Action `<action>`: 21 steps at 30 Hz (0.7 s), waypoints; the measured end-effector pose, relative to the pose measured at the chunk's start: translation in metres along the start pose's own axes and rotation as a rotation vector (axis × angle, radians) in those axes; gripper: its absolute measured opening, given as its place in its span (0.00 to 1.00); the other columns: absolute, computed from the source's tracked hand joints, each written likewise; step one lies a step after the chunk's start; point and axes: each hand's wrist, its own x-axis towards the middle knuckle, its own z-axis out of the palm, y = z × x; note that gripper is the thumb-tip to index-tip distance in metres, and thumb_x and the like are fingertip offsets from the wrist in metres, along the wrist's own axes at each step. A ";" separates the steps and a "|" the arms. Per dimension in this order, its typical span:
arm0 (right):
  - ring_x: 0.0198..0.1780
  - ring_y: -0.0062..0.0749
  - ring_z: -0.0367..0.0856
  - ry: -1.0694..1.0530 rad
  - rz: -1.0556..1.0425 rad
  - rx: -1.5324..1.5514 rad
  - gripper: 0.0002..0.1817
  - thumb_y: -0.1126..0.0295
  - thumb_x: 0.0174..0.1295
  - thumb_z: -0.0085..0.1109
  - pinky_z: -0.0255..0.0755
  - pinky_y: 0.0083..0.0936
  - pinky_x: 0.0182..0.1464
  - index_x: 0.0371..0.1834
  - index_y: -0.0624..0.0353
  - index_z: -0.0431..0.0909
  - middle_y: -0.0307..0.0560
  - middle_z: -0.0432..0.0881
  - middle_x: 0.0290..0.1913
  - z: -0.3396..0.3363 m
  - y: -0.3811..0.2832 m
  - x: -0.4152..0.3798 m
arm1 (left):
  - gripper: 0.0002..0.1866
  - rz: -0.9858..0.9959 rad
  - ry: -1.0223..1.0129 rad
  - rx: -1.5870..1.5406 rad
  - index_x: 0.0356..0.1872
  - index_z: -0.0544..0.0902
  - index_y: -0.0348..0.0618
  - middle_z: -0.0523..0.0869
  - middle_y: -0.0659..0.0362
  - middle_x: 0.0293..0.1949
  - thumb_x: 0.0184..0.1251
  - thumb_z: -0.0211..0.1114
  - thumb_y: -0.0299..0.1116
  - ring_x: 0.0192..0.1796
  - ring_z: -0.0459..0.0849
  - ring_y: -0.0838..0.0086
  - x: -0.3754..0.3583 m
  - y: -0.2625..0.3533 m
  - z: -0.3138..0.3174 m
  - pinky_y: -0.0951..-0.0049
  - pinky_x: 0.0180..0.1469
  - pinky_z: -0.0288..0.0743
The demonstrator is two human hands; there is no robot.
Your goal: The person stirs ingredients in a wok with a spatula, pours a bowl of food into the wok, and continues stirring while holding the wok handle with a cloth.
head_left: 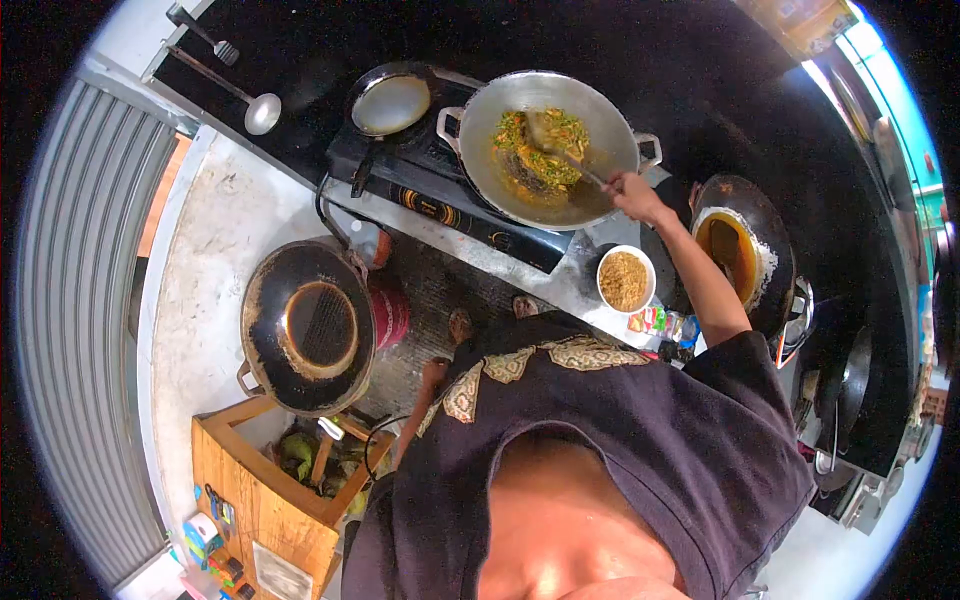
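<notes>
My right hand [635, 197] is closed around the handle of a spatula [572, 163], reaching over the rim of a large silver wok [607, 125]. The spatula's blade rests in a chopped yellow, green and orange food mixture [568, 135] in the wok. The wok sits on the right side of a black gas stove [430, 205]. At my left side, my left hand [435, 372] hangs low, dark and small, so its fingers cannot be made out. A white bowl of brown crumbly food [624, 280] stands on the counter below my right forearm.
Left of the wok is a small frying pan [391, 105]. A pan of brown oil [728, 250] stands at right. A large dark wok [262, 335] is at left, above a wooden cabinet [270, 480]. A ladle [262, 114] and a fork [226, 52] lie at upper left.
</notes>
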 end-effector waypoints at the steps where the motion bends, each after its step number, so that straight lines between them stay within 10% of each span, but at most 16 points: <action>1: 0.15 0.28 0.72 -0.031 -0.032 -0.047 0.11 0.67 0.60 0.55 0.64 0.29 0.17 0.40 0.63 0.74 0.47 0.76 0.20 0.004 -0.012 -0.004 | 0.19 -0.014 -0.018 -0.026 0.40 0.83 0.43 0.84 0.43 0.37 0.56 0.59 0.46 0.43 0.82 0.51 -0.002 0.002 0.001 0.60 0.45 0.75; 9: 0.44 0.52 0.79 -0.274 -0.208 -0.615 0.14 0.64 0.55 0.59 0.71 0.40 0.46 0.41 0.60 0.78 0.60 0.81 0.37 -0.053 -0.025 -0.017 | 0.19 -0.062 -0.018 -0.017 0.41 0.82 0.46 0.84 0.46 0.40 0.56 0.59 0.48 0.46 0.82 0.53 -0.004 0.028 -0.010 0.60 0.48 0.74; 12: 0.44 0.50 0.80 -0.186 0.053 -0.735 0.14 0.62 0.50 0.60 0.74 0.40 0.46 0.38 0.56 0.81 0.57 0.82 0.38 -0.103 -0.085 -0.025 | 0.20 -0.022 -0.003 0.015 0.41 0.83 0.47 0.84 0.47 0.39 0.56 0.59 0.50 0.45 0.82 0.54 -0.002 0.023 -0.005 0.60 0.48 0.74; 21: 0.43 0.43 0.83 -0.143 -0.028 -1.290 0.14 0.69 0.43 0.61 0.76 0.37 0.43 0.35 0.61 0.82 0.54 0.83 0.39 -0.124 -0.104 0.039 | 0.19 -0.056 0.057 0.089 0.42 0.84 0.49 0.85 0.48 0.39 0.55 0.58 0.49 0.43 0.83 0.54 -0.007 0.019 0.000 0.60 0.47 0.75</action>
